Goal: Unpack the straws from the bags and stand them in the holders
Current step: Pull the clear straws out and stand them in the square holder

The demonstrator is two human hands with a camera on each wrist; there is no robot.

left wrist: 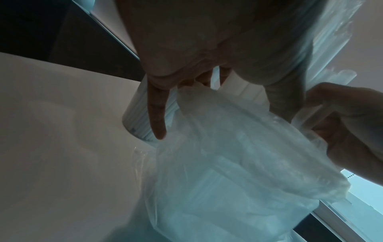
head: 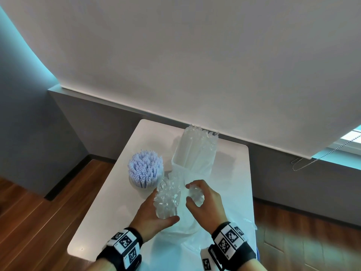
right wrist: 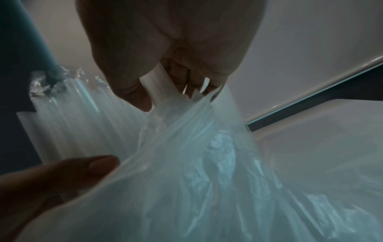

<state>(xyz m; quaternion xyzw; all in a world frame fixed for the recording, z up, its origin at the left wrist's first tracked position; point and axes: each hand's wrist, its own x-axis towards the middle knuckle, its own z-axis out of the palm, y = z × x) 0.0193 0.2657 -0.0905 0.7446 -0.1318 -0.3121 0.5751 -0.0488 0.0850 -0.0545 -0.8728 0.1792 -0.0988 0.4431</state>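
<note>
On table (head: pixel 109 222) — two holders (head: pixel 143 184), two hands (head: pixel 154 218).

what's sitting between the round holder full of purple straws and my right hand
In the head view, the bundle of wrapped straws gripped by your left hand lies between the round holder and your right hand.

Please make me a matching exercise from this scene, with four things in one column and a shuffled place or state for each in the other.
Things:
1. lavender straws
2. wrapped clear straws
3. left hand
4. right hand

Places or states:
A. stand in the tall translucent holder at the back of the table
B. grips a bundle of wrapped straws, rising from the bag
C. stand packed in the round white holder on the left
D. holds a smaller bunch of wrapped straws

Pairs: 1-C, 2-A, 3-B, 4-D
</note>
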